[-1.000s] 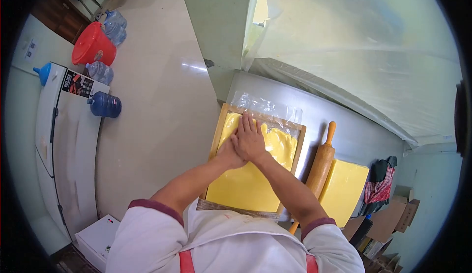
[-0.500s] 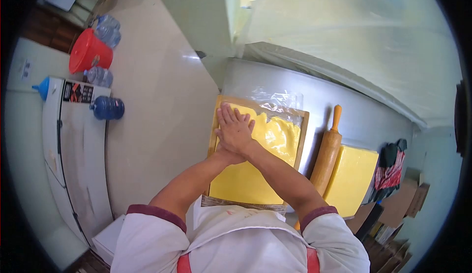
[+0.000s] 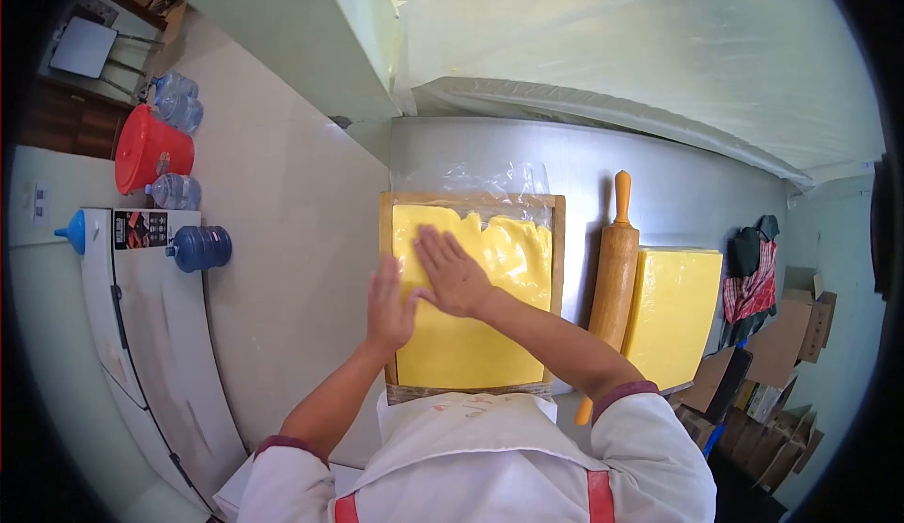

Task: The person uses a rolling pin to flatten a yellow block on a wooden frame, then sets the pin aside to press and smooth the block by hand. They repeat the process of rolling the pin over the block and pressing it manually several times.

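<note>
A soft yellow sheet fills most of a shallow wooden frame in front of me. Its far edge is ragged, and glossy clear plastic film lies over it and sticks out past the far side. My right hand rests flat on the sheet's left half, fingers outstretched and pointing away from me. Over the frame's left edge is my left hand, fingers extended, holding nothing. The two hands are close at the thumbs.
Right of the frame a wooden rolling pin lies on the metal table, beside a stack of yellow sheets. Dark and red-checked cloth and cardboard boxes are farther right. A red bucket and water bottles stand on the left floor.
My hands were stacked, right over left, near the sheet's upper left. Now they have separated: the left has shifted to the frame's left edge, the right lies lower on the sheet.
</note>
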Demonstrator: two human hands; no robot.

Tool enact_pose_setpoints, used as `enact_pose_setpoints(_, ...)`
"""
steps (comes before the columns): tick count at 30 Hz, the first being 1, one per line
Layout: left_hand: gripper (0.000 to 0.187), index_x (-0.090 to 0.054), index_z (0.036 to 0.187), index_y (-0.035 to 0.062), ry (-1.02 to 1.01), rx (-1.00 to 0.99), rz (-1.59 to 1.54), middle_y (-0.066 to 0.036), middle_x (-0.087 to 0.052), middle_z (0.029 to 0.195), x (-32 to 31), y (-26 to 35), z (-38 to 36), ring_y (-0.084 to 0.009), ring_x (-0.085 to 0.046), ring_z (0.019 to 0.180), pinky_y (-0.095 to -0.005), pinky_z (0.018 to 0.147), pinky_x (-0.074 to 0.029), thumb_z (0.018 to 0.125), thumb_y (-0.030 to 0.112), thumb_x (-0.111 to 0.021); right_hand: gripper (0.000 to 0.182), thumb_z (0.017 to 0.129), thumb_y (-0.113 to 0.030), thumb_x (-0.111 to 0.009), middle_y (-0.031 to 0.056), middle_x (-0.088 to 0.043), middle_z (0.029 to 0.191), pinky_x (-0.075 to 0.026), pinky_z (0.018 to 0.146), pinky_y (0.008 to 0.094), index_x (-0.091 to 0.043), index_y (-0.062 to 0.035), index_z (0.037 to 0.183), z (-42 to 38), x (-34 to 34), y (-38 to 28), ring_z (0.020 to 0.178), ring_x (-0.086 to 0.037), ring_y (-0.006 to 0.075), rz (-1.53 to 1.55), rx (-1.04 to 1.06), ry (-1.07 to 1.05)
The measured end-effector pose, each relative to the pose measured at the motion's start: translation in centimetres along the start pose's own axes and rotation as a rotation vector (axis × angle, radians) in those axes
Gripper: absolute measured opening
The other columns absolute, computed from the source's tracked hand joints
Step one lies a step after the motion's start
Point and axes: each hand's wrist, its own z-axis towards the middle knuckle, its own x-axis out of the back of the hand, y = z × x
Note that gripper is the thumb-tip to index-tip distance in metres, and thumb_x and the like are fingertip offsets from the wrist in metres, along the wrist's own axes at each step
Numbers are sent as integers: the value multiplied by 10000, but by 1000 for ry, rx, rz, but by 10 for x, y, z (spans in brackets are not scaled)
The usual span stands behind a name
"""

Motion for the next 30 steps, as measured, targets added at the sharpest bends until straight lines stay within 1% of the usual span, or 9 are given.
enact_pose_setpoints(1,531,-498,1382,-13,88,49,-104,-195,-424,1494,2,-3,5,-386,-318,1425,-490,1170,-224,939,280,-512,739,997,-505,-386,237,-281,1569,-178,1210,473,-337,53,1478,4,-5,-2,1483,-224,357,27,39,15)
enact_pose_setpoints(4,451,-570,1305,6,25,-203,-54,-166,-538,1359,6,11,65,-381,-425,1308,-504,1129,-262,925,235,-485,701,944,-415,-473,223,-313,1545,-189,1210,453,-342,17,1481,48,-17,6,1458,-254,355,-95,295,-57)
enact_pose_setpoints(7,392,-635,1196,8,33,-213,46,-133,-602,1190,-18,12,111,-354,-492,1157,-509,1058,-312,875,189,-500,754,880,-372,-521,215,-279,1567,-150,1219,478,-317,15,1494,76,-19,28,1475,-201,363,135,284,-35)
enact_pose_setpoints(10,344,-689,1091,30,15,-259,42,-125,-598,1134,-21,8,120,-346,-484,1134,-506,1056,-301,839,210,-538,747,871,-349,-524,209,-290,1556,-170,1214,464,-312,4,1495,85,-24,35,1459,-223,357,262,259,-15)
enact_pose_setpoints(12,338,-703,1065,43,-44,-222,43,-115,-599,1120,-19,10,115,-334,-487,1137,-500,1056,-300,801,194,-555,740,873,-343,-522,207,-297,1550,-181,1211,457,-311,0,1494,79,-20,28,1451,-236,354,304,235,3)
enact_pose_setpoints(16,310,-720,1015,68,-84,-260,95,-91,-600,1091,-15,19,133,-311,-494,1127,-483,1055,-299,760,161,-570,746,871,-345,-523,207,-293,1552,-178,1212,457,-307,1,1495,79,-18,33,1453,-233,355,270,239,23)
enact_pose_setpoints(19,267,-730,968,89,-101,-370,17,-64,-603,1082,-18,15,148,-297,-499,1115,-483,1050,-305,755,144,-578,750,870,-347,-524,208,-290,1554,-176,1212,458,-304,2,1497,84,-12,38,1454,-231,356,241,233,23)
enact_pose_setpoints(25,188,-730,886,115,-170,-337,94,-50,-611,1078,-22,19,162,-295,-511,1117,-478,1048,-314,762,158,-596,759,867,-350,-526,209,-285,1557,-173,1213,458,-297,4,1499,87,-14,48,1456,-226,357,227,213,28)
enact_pose_setpoints(30,172,-722,872,111,-139,-375,45,-54,-609,1075,-28,20,159,-286,-507,1125,-477,1038,-314,771,189,-608,767,865,-352,-528,210,-280,1559,-170,1215,459,-292,6,1500,84,-5,49,1458,-223,358,165,203,40)
